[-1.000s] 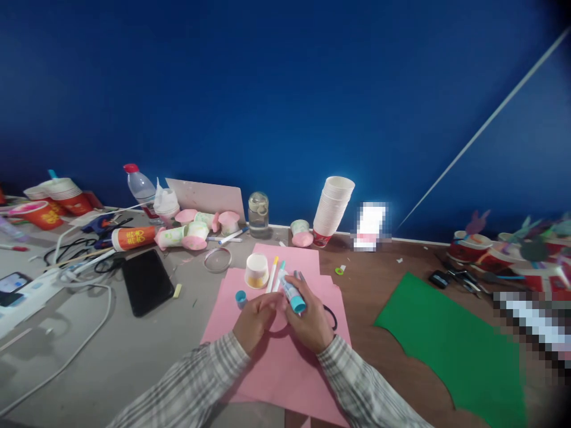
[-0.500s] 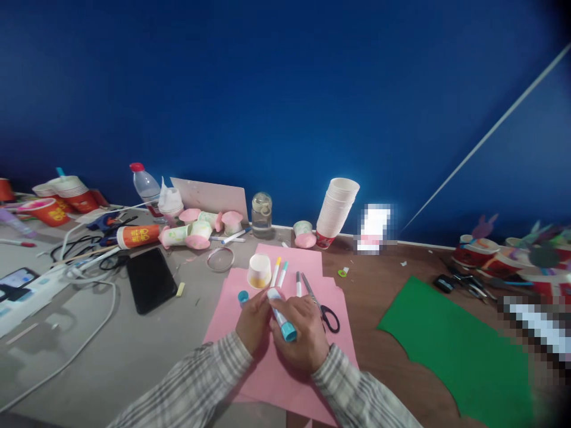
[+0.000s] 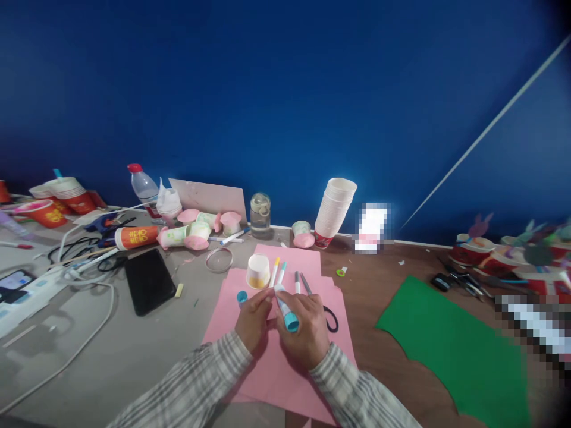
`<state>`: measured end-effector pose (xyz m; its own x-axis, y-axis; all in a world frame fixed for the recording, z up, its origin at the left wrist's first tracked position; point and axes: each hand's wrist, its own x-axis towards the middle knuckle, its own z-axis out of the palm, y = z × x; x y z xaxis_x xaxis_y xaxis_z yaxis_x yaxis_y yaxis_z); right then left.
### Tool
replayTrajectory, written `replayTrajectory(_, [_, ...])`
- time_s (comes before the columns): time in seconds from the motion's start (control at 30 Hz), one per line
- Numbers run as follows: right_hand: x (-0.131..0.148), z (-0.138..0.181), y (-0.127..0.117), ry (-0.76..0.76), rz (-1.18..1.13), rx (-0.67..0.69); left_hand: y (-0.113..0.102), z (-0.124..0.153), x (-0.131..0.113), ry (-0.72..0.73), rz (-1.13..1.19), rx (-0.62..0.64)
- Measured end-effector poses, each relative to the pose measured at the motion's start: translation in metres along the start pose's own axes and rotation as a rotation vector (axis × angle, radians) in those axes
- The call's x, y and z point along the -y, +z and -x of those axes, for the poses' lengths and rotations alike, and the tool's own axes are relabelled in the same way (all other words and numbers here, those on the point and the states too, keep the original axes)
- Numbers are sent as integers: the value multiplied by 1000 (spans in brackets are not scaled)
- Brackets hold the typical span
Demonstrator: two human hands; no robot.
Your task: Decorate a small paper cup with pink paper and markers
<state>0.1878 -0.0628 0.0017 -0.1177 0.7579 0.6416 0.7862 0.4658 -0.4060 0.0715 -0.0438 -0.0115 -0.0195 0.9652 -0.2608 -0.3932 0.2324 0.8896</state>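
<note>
Both my hands rest on the pink paper (image 3: 272, 368) in front of me. My right hand (image 3: 306, 327) is closed round a glue stick (image 3: 285, 306) with a teal base, its tip pointing toward my left fingers. My left hand (image 3: 252, 315) is closed in a pinch at the glue stick's tip; what it pinches is too small to make out. The glue stick's blue cap (image 3: 241, 296) lies on the paper left of my hands. A small paper cup (image 3: 258, 271), several markers (image 3: 279, 272) and scissors (image 3: 328, 315) lie just beyond my hands.
A stack of paper cups (image 3: 334, 208), a glass jar (image 3: 260, 214), decorated cups (image 3: 191, 229), a tape roll (image 3: 218, 260) and a water bottle (image 3: 143, 185) stand at the back. A black phone (image 3: 148, 280) and white cables (image 3: 89, 291) lie left. Green paper (image 3: 455, 345) lies right.
My hands drew slightly closer together and nearer to me; the glue stick tilted so its tip meets my left fingers. The view shifted a little.
</note>
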Motion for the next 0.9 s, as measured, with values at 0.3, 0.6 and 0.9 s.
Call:
replayTrajectory(0.3, [-13, -6, -14, 176, -196, -203, 2, 2, -8, -88, 165, -57])
replayTrajectory(0.6, [-3, 1, -14, 82, -320, -6, -1, 4, -12, -92, 190, 50])
replayTrajectory(0.9, [-3, -2, -11, 32, -313, 65, 4, 6, -17, -179, 268, 6])
